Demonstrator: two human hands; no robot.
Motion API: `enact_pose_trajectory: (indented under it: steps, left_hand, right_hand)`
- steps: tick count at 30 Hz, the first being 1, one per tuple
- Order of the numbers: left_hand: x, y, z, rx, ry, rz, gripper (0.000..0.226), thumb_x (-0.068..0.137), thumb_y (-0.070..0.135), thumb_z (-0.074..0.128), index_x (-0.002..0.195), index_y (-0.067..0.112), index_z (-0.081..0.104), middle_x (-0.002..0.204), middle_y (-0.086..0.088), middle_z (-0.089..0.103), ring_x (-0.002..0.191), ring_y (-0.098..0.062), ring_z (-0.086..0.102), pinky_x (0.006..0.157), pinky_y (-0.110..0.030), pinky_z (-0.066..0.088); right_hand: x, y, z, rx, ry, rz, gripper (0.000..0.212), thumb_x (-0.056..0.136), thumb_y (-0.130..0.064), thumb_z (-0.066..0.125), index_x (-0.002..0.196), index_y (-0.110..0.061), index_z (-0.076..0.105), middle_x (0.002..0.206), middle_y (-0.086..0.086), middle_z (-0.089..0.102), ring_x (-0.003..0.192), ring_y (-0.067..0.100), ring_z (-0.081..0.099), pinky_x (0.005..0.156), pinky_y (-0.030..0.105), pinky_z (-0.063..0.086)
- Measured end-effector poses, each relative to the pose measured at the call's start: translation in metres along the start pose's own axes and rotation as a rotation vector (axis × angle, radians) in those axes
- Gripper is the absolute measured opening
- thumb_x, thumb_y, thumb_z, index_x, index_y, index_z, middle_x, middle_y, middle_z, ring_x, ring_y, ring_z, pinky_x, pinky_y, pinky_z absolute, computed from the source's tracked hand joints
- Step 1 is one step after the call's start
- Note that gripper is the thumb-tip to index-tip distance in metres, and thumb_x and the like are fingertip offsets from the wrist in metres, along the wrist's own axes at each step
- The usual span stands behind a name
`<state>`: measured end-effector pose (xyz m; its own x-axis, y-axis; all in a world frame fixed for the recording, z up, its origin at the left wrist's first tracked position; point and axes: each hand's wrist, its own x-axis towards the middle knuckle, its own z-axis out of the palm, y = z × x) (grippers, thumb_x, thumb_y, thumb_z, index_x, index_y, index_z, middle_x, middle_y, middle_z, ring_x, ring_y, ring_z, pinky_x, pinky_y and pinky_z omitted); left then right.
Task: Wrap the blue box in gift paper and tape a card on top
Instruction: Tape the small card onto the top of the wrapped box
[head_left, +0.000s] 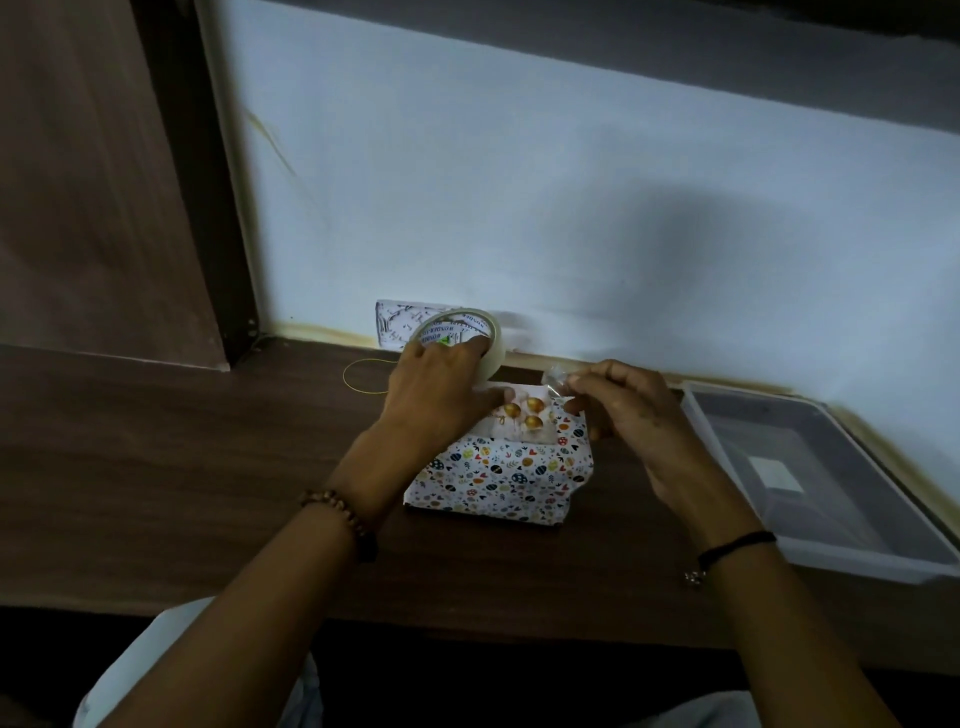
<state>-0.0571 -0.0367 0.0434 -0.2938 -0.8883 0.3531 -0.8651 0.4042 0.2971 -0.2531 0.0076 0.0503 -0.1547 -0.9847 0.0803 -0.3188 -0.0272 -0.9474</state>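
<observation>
We see the left hand curled round a roll of clear tape, held just above the far edge of the wrapped box. The right hand pinches a short strip of tape between thumb and fingertips, close beside the roll. The box sits mid-desk in patterned gift paper, with the card with gold balloons lying on top. On the desk a yellow rubber band lies to the left; a clear plastic bin stands to the right.
</observation>
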Motion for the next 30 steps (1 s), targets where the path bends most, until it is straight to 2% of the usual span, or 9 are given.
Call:
enact_pose_trajectory:
  steps: [3, 8, 14, 17, 20, 25, 30]
  left_hand:
    - [0.003, -0.008, 0.001, -0.021, -0.004, -0.012, 0.049, 0.088, 0.052, 0.061, 0.123, 0.017, 0.056, 0.122, -0.01, 0.065, 0.113, -0.028, 0.058, 0.106, -0.039, 0.035]
    - [0.004, -0.017, 0.006, -0.069, -0.019, -0.005, 0.044, 0.086, 0.047, 0.067, 0.116, 0.017, 0.058, 0.113, -0.01, 0.067, 0.105, -0.031, 0.06, 0.089, -0.036, 0.04]
    - [0.005, -0.02, 0.011, -0.13, -0.02, 0.015, 0.045, 0.083, 0.042, 0.072, 0.117, 0.015, 0.059, 0.118, -0.012, 0.066, 0.106, -0.033, 0.059, 0.088, -0.04, 0.042]
    - [0.006, -0.02, 0.012, -0.134, -0.018, 0.01, 0.043, 0.083, 0.041, 0.073, 0.115, 0.016, 0.06, 0.114, -0.009, 0.067, 0.103, -0.031, 0.06, 0.083, -0.037, 0.042]
    - [0.005, -0.021, 0.01, -0.151, -0.023, 0.004, 0.043, 0.081, 0.041, 0.074, 0.112, 0.015, 0.06, 0.112, -0.009, 0.067, 0.1, -0.029, 0.06, 0.078, -0.033, 0.04]
    - [0.004, -0.022, 0.01, -0.13, -0.024, 0.018, 0.047, 0.082, 0.042, 0.073, 0.118, 0.016, 0.059, 0.118, -0.01, 0.065, 0.106, -0.031, 0.059, 0.082, -0.034, 0.041]
    - [0.005, -0.022, 0.01, -0.14, -0.026, 0.019, 0.048, 0.081, 0.043, 0.074, 0.119, 0.018, 0.059, 0.116, -0.009, 0.066, 0.104, -0.03, 0.06, 0.082, -0.034, 0.042]
  right_hand:
    - [0.001, 0.005, 0.002, -0.06, 0.033, 0.002, 0.012, 0.094, -0.025, 0.062, 0.089, -0.018, 0.07, 0.091, 0.001, 0.072, 0.087, 0.016, 0.068, 0.064, 0.027, 0.051]
    - [0.0, 0.012, 0.004, -0.126, 0.091, -0.025, 0.008, 0.09, -0.029, 0.066, 0.087, -0.023, 0.07, 0.087, -0.006, 0.071, 0.078, 0.008, 0.063, 0.062, 0.026, 0.044]
    - [-0.002, 0.012, 0.004, -0.15, 0.073, -0.02, 0.01, 0.09, -0.028, 0.063, 0.091, -0.02, 0.069, 0.088, -0.007, 0.075, 0.08, 0.006, 0.067, 0.062, 0.027, 0.046]
    - [-0.003, 0.013, 0.003, -0.15, 0.067, -0.008, 0.011, 0.092, -0.029, 0.061, 0.094, -0.02, 0.068, 0.087, -0.009, 0.075, 0.081, 0.005, 0.068, 0.062, 0.026, 0.046]
    - [0.0, 0.012, 0.002, -0.175, 0.02, 0.008, 0.012, 0.093, -0.027, 0.06, 0.095, -0.019, 0.068, 0.086, -0.01, 0.076, 0.083, 0.006, 0.069, 0.064, 0.027, 0.047]
    - [0.008, 0.0, -0.008, -0.178, -0.163, 0.101, 0.018, 0.094, -0.025, 0.059, 0.095, -0.01, 0.068, 0.085, -0.001, 0.077, 0.077, 0.012, 0.063, 0.067, 0.029, 0.047]
    - [0.019, -0.005, -0.016, -0.25, -0.293, 0.129, 0.017, 0.094, -0.024, 0.061, 0.093, -0.01, 0.071, 0.087, 0.006, 0.076, 0.078, 0.016, 0.064, 0.065, 0.027, 0.047]
